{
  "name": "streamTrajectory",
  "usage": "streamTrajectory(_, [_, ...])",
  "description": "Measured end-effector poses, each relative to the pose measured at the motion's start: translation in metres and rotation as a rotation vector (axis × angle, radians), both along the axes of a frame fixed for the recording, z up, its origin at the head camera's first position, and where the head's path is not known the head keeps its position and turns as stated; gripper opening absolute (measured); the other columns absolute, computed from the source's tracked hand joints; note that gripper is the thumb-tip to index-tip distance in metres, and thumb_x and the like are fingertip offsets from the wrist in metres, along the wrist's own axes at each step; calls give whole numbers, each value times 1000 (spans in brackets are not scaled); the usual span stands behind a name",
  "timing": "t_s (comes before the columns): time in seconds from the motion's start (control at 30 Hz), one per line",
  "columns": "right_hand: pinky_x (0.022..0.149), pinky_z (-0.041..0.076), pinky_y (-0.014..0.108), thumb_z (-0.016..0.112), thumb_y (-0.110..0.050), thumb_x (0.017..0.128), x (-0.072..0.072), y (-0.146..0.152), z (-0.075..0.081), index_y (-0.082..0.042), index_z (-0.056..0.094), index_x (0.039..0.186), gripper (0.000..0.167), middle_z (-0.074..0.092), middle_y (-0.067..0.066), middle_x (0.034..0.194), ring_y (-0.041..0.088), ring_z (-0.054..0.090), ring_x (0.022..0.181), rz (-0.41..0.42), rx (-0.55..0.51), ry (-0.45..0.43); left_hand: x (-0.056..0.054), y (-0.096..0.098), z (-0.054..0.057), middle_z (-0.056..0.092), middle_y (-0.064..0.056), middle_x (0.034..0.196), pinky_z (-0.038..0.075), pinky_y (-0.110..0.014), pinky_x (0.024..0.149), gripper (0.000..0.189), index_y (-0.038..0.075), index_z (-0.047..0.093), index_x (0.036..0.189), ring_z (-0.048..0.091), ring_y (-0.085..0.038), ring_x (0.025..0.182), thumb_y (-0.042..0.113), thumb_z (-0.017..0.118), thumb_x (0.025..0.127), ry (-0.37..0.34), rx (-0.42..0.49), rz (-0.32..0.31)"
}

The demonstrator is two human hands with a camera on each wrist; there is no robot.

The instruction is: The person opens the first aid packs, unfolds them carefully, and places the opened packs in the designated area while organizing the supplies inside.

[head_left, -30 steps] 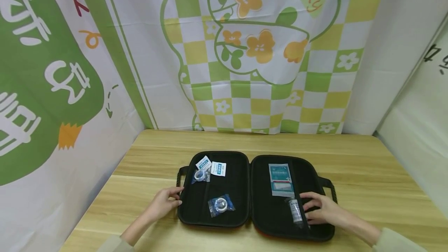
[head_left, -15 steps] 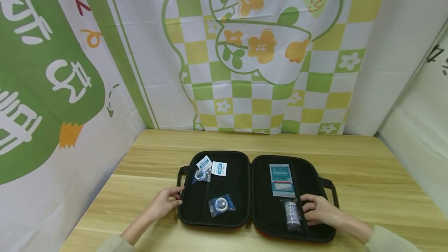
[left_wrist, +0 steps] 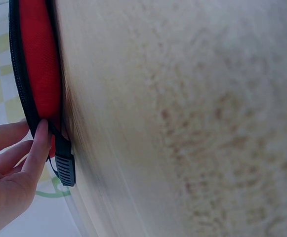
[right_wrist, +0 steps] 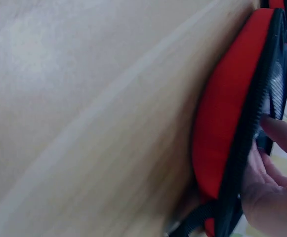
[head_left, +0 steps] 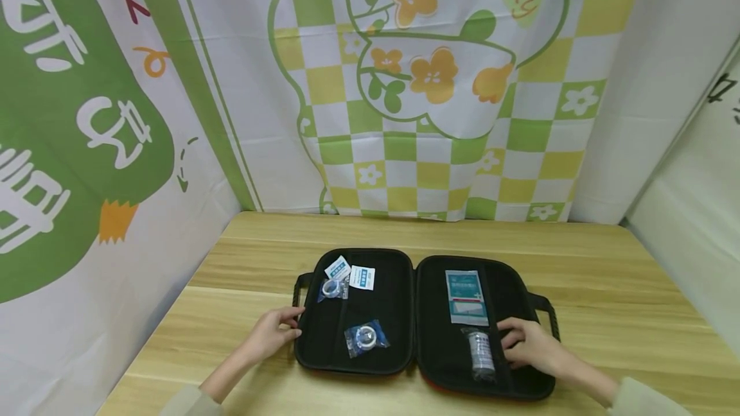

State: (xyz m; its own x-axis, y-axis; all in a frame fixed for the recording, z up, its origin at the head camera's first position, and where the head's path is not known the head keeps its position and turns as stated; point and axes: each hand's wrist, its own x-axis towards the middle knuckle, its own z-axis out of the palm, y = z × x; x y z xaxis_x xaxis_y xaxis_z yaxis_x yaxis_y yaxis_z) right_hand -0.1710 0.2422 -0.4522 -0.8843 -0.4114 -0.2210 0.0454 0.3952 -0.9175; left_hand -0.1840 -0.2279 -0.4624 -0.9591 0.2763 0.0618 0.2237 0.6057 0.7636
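A black-lined first-aid case (head_left: pixel 378 303) with a red shell lies open on the table, its two halves spread flat. My left hand (head_left: pixel 272 332) pinches the left rim beside the handle; the left wrist view shows fingertips on both sides of that rim. My right hand (head_left: pixel 534 345) reaches over the right half, loosely bent fingers at the dark elastic strap (head_left: pixel 502 339), nothing visible in its grasp. Just left of these fingers lies a plastic-wrapped bandage roll (head_left: pixel 481 353). A teal and white packet (head_left: pixel 466 297) is above it, its right edge along the strap.
In the left half are two tape rolls, one lower (head_left: pixel 366 338) and one upper (head_left: pixel 331 288), both in blue wrappers. Two small white sachets (head_left: pixel 362 278) lie near the top. Carry handles (head_left: pixel 546 313) stick out at both sides. A patterned curtain (head_left: pixel 399 178) hangs behind the wooden table (head_left: pixel 277 236).
The bandage roll has shifted left from beneath the strap and now shows its whole length. The right hand has moved only slightly, and the left hand stays at the rim.
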Motion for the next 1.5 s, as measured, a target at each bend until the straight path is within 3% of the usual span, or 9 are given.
streamTrajectory(0.27, [57,49,23,64,2,74,-1,14,7,14,53,102,32,58,13,81,7,58,65,59,144,342,-1,1,-1,55,-25,110,45,-20,59,40,-11,53,113,57,-27,84,-7,61,74,-7,-5,8])
streamTrajectory(0.43, [57,47,24,68,1,71,-1,20,13,6,57,100,31,59,13,88,11,57,69,-54,297,540,-1,1,0,55,-24,109,44,-20,59,40,-11,53,113,57,-27,84,-7,61,74,-2,-16,9])
streamTrajectory(0.57, [58,47,29,69,2,69,-1,25,15,2,58,102,35,56,14,92,23,57,75,-135,429,608,0,0,0,55,-25,110,44,-20,59,40,-11,53,113,56,-27,84,-7,61,74,-11,-12,8])
streamTrajectory(0.7, [57,47,30,69,0,69,-2,33,13,4,56,107,41,53,17,94,29,56,78,-150,468,583,1,0,0,56,-23,108,44,-20,60,40,-10,53,114,57,-27,84,-6,61,75,-15,-10,13])
streamTrajectory(0.83, [51,43,24,70,-2,69,-5,40,9,6,55,110,44,53,18,96,18,55,72,-158,433,510,1,0,0,57,-23,107,44,-20,60,40,-10,53,114,58,-26,83,-4,62,75,7,-23,10])
streamTrajectory(1.0, [49,45,24,68,-2,71,-9,47,5,13,52,111,45,54,25,96,9,56,63,-145,355,384,0,-1,0,57,-24,106,45,-20,61,40,-11,53,113,58,-27,83,-4,62,75,17,-18,2])
streamTrajectory(1.33, [59,49,28,68,-5,73,-12,51,4,16,48,114,50,55,29,97,30,59,79,-151,323,260,-5,1,0,62,-13,82,44,-20,55,40,-9,56,111,59,-21,74,-3,65,73,-14,-23,46])
streamTrajectory(1.5, [62,50,29,68,-6,73,-13,51,4,15,46,116,52,53,32,101,33,58,84,-163,306,224,-4,7,2,60,-14,92,49,-26,63,32,-6,60,104,58,-23,79,-5,64,72,89,-69,91])
